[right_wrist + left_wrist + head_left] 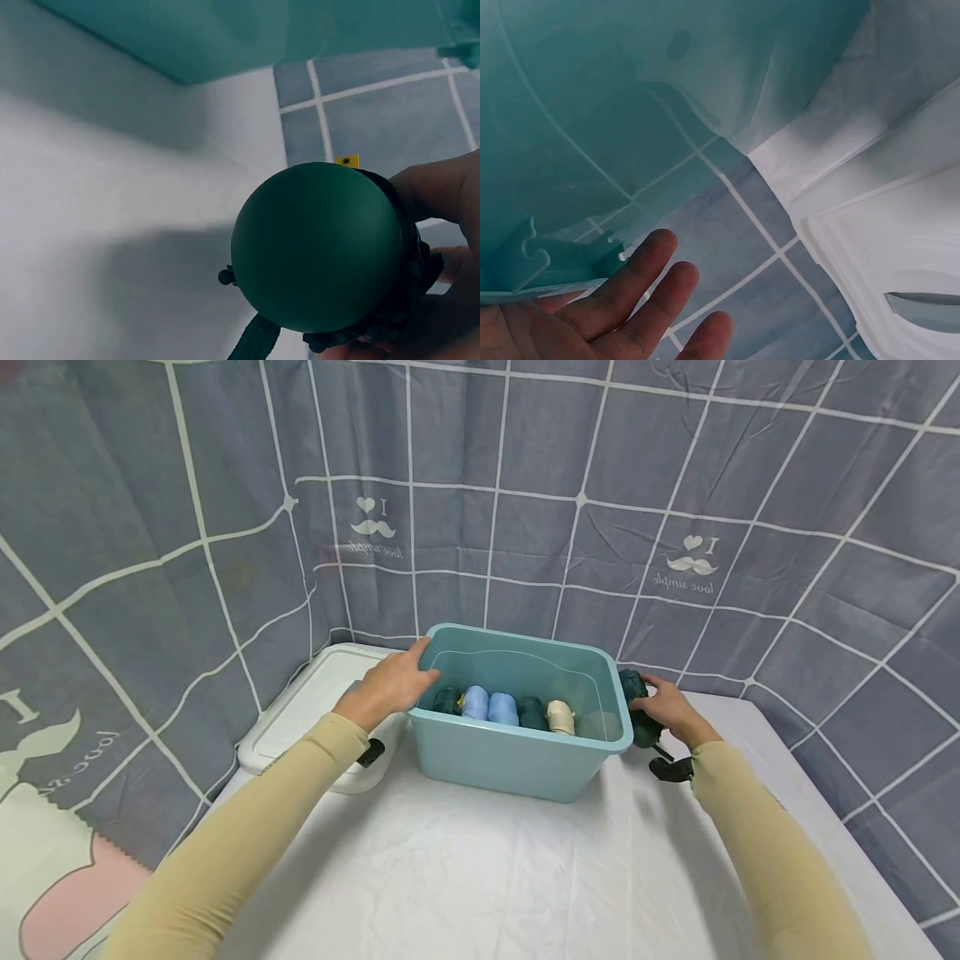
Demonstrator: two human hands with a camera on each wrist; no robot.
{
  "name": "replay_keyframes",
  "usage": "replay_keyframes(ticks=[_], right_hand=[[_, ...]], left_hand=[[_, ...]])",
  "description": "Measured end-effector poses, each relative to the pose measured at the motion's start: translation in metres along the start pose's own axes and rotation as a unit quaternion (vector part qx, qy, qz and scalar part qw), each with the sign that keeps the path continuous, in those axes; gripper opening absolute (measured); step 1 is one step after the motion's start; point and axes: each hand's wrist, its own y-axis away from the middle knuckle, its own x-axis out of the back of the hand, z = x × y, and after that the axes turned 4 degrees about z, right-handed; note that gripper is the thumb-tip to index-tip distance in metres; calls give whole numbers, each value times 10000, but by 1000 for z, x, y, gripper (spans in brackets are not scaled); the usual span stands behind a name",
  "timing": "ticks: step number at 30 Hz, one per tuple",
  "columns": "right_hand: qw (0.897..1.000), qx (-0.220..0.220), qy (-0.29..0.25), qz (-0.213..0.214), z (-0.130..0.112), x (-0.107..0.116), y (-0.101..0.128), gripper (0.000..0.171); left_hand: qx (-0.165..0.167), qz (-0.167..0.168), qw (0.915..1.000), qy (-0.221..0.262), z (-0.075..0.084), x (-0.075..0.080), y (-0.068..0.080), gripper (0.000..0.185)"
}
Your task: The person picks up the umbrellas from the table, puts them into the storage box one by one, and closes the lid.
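Note:
My right hand (672,712) grips a dark green folded umbrella (319,247) just outside the right end of a teal plastic tub (495,756). The right wrist view shows the umbrella's round green end, with a strap and small rib tips beside it. At the tub's left end, my left hand (390,685) rests over the rim, its thumb on the inner side. Its fingers (637,277) extend fairly straight below the rim in the left wrist view. Inside the tub stands a row of rolled bundles: light blue ones (502,708), dark green ones (532,713) and a cream one (560,717).
A white lidded box (307,702) with a grey handle stands left of the tub. White cloth (480,877) covers the table. Grey curtains (540,452) with white grid lines hang behind and along both sides.

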Motion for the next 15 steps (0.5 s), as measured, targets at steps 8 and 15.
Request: replay_keyframes(ticks=[8, 15], right_hand=[[9999, 158, 22, 35, -20, 17, 14, 83], [9997, 208, 127, -9, -35, 26, 26, 82]], left_hand=[[-26, 43, 10000, -29, 0, 1, -1, 74], [-10, -22, 10000, -4, 0, 0, 0, 74]])
